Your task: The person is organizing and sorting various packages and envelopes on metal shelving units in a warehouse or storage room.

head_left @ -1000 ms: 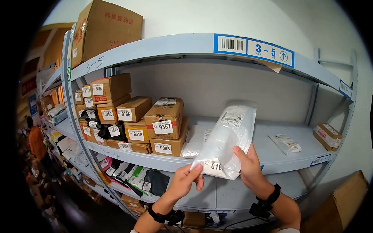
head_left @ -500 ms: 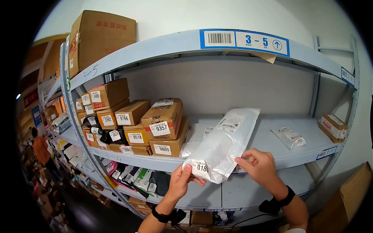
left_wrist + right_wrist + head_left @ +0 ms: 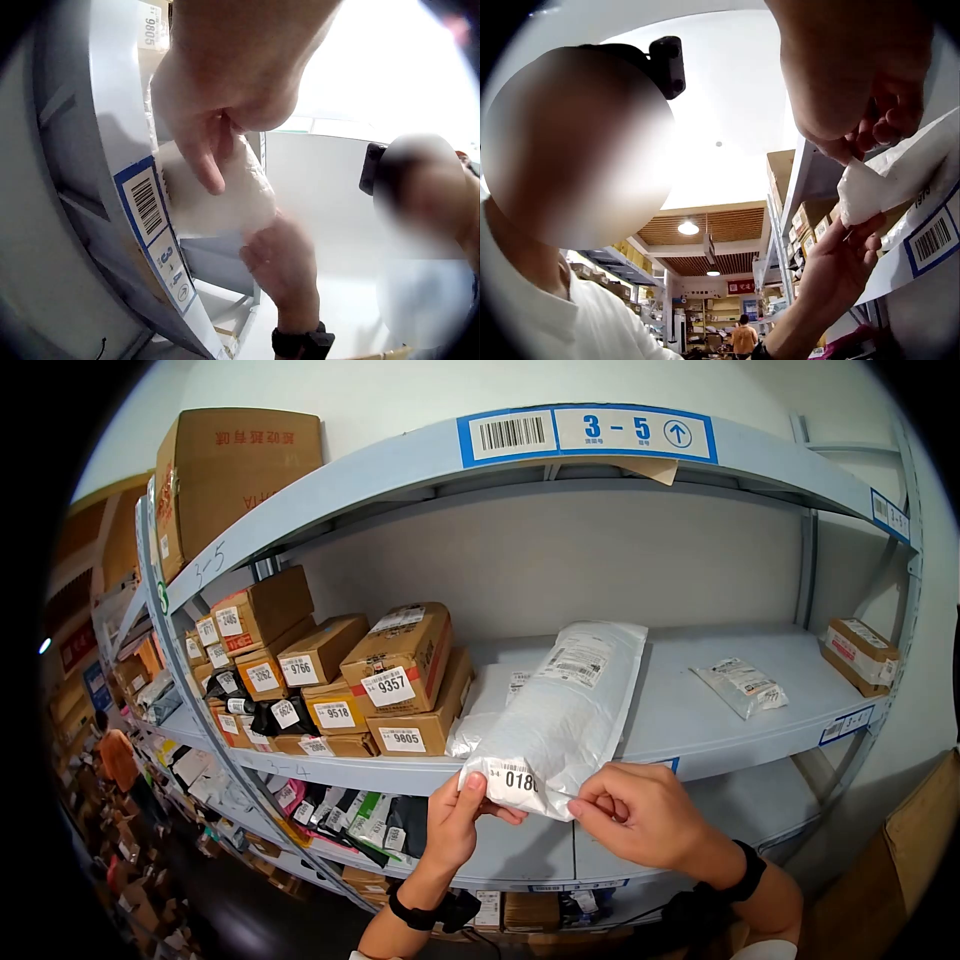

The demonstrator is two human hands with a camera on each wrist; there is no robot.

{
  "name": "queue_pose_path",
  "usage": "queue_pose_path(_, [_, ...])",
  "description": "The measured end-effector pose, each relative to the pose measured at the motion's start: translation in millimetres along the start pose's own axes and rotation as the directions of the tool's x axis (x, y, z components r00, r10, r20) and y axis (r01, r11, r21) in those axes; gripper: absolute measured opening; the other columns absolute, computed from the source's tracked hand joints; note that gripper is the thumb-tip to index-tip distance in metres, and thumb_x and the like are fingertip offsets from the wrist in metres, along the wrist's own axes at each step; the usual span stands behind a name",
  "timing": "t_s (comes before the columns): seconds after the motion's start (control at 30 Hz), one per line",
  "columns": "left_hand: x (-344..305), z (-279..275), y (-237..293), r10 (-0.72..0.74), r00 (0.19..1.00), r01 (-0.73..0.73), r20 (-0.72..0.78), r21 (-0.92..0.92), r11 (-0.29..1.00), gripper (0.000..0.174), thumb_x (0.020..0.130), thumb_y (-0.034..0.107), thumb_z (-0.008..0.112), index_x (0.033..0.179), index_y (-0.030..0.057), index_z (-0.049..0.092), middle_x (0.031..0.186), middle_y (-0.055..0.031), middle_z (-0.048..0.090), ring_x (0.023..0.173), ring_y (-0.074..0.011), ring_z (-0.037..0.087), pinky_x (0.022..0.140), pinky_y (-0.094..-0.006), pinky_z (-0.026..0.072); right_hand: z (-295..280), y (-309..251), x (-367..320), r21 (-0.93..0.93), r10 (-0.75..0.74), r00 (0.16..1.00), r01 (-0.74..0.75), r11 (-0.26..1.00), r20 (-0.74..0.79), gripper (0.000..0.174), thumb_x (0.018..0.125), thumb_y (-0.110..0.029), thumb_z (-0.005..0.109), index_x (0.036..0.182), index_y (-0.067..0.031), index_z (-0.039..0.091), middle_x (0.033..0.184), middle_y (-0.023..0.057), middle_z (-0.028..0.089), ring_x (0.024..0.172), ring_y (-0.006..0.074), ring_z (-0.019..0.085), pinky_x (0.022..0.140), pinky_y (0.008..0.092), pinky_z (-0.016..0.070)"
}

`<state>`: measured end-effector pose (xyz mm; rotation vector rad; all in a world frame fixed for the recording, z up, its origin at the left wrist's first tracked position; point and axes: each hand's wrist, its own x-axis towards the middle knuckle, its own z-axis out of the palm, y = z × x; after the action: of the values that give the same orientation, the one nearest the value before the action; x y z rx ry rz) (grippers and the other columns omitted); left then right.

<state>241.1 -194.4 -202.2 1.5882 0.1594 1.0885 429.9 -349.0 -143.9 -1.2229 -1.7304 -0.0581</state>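
Observation:
A white padded mailer bag [image 3: 575,700] lies tilted over the shelf's front edge, its near end sticking out toward me. My left hand [image 3: 458,822] grips the near left corner, thumb on top beside a sticker [image 3: 515,780] starting "018" and fingers underneath. At the near right corner, my right hand [image 3: 645,815] pinches the bag's edge between thumb and curled fingers. In the right wrist view, the bag's end [image 3: 862,195] spans between both hands. Partly behind the bag lies another white parcel [image 3: 480,725].
Stacked cardboard boxes [image 3: 395,680] with number stickers fill the left of the shelf [image 3: 680,735]. Toward the right lie a small white packet [image 3: 740,688] and a small box [image 3: 860,655]. A person in orange [image 3: 118,757] is far left. Bagged parcels [image 3: 350,818] sit one level below.
My right hand let go of the bag's right side and took the near right corner. My left hand kept its corner. The head view shifted, so the shelf's contents appear further left.

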Motion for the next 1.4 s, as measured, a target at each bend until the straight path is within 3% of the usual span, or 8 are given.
queue_pose_path(0.37, [-2.5, 10.0, 18.9, -0.081, 0.996, 0.082, 0.027, -0.036, 0.996, 0.049, 0.106, 0.032, 0.040, 0.116, -0.0128, 0.057, 0.103, -0.0253, 0.069, 0.087, -0.0302, 0.072, 0.075, -0.0375, 0.0611, 8.1, 31.4, -30.3, -0.084, -0.338, 0.916, 0.327, 0.941, -0.215, 0.018, 0.078, 0.001, 0.077, 0.085, -0.0011, 0.061, 0.069, 0.0083, 0.059, 0.058, 0.0207, 0.058, 0.051, 0.0320, 0.0448])
queue_pose_path(0.53, [0.8, 1.3, 14.6, -0.086, 0.996, 0.088, 0.030, -0.070, 0.994, 0.049, 0.106, 0.032, 0.041, 0.118, -0.0128, 0.057, 0.105, -0.0251, 0.068, 0.087, -0.0303, 0.072, 0.075, -0.0379, 0.0610, 4.3, 27.2, -15.2, -0.116, -0.510, 0.826, 0.497, 0.860, -0.238, 0.027, 0.069, -0.004, 0.082, 0.090, -0.0039, 0.065, 0.092, 0.0060, 0.064, 0.086, 0.0249, 0.061, 0.073, 0.0346, 0.0509])
queue_pose_path(0.9, [-0.1, -3.5, 18.0, -0.023, 0.999, 0.023, 0.028, 0.021, 1.000, 0.038, 0.106, 0.029, 0.047, 0.118, -0.0048, 0.060, 0.090, -0.0120, 0.070, 0.077, -0.0166, 0.066, 0.071, -0.0287, 0.0550, 0.4, 30.7, 17.6, -0.368, -0.686, 0.727, 0.641, 0.673, 0.012, 0.026, 0.069, -0.008, 0.071, 0.094, -0.0137, 0.070, 0.094, 0.0001, 0.062, 0.088, 0.0226, 0.058, 0.074, 0.0380, 0.0502])
queue_pose_path(0.97, [-4.1, -7.5, 19.0, 0.502, 0.864, -0.438, 0.025, 0.529, 0.727, 0.045, 0.095, 0.031, 0.066, 0.129, 0.0045, 0.055, 0.129, -0.0148, 0.060, 0.096, -0.0165, 0.065, 0.072, -0.0294, 0.0541, 3.5, 32.4, 15.7, -0.378, -0.682, 0.730, 0.618, 0.689, -0.049, 0.024, 0.067, -0.007, 0.071, 0.090, -0.0142, 0.068, 0.093, 0.0019, 0.060, 0.083, 0.0222, 0.057, 0.071, 0.0375, 0.0488])
queue_pose_path(1.07, [-1.6, -3.3, 50.7, 0.485, 0.833, -0.497, 0.265, 0.743, 0.448, 0.062, 0.085, 0.028, 0.074, 0.138, 0.0096, 0.047, 0.150, -0.0160, 0.042, 0.107, -0.0267, 0.064, 0.073, -0.0327, 0.0560, -2.2, 39.1, 13.8, -0.279, -0.715, 0.698, 0.694, 0.664, 0.035, 0.036, 0.076, -0.003, 0.068, 0.111, -0.0099, 0.066, 0.104, 0.0074, 0.063, 0.092, 0.0249, 0.061, 0.078, 0.0401, 0.0518])
queue_pose_path(1.3, [31.0, 0.3, 48.1, 0.435, 0.731, -0.666, 0.525, 0.688, 0.289, 0.063, 0.072, 0.022, 0.075, 0.130, 0.0027, 0.056, 0.133, -0.0166, 0.060, 0.089, -0.0314, 0.070, 0.070, -0.0377, 0.0572, -0.4, 67.7, -37.3, -0.406, -0.543, 0.839, 0.479, 0.778, -0.050, 0.016, 0.093, -0.011, 0.061, 0.104, -0.0004, 0.063, 0.118, 0.0207, 0.059, 0.109, 0.0373, 0.057, 0.097, 0.0472, 0.0436])
queue_pose_path(1.37, [34.2, -1.3, 39.4, 0.494, 0.702, -0.691, 0.513, 0.657, 0.300, 0.063, 0.073, 0.021, 0.075, 0.130, 0.0011, 0.056, 0.132, -0.0171, 0.061, 0.089, -0.0310, 0.070, 0.070, -0.0378, 0.0573, 16.6, 90.9, -57.6, 0.285, -0.088, 0.862, 0.259, 0.923, -0.499, 0.019, 0.095, -0.009, 0.056, 0.109, 0.0034, 0.061, 0.122, 0.0229, 0.059, 0.116, 0.0381, 0.055, 0.100, 0.0461, 0.0426])
queue_pose_path(1.4, [33.4, 0.5, 34.0, 0.536, 0.681, -0.708, 0.498, 0.634, 0.311, 0.063, 0.074, 0.021, 0.074, 0.130, -0.0004, 0.055, 0.131, -0.0177, 0.061, 0.089, -0.0306, 0.070, 0.069, -0.0380, 0.0574, 4.0, 87.1, -69.9, 0.031, 0.114, 0.929, -0.110, 0.993, -0.353, 0.030, 0.097, -0.013, 0.055, 0.121, 0.0037, 0.057, 0.128, 0.0228, 0.058, 0.119, 0.0398, 0.053, 0.103, 0.0457, 0.0422])
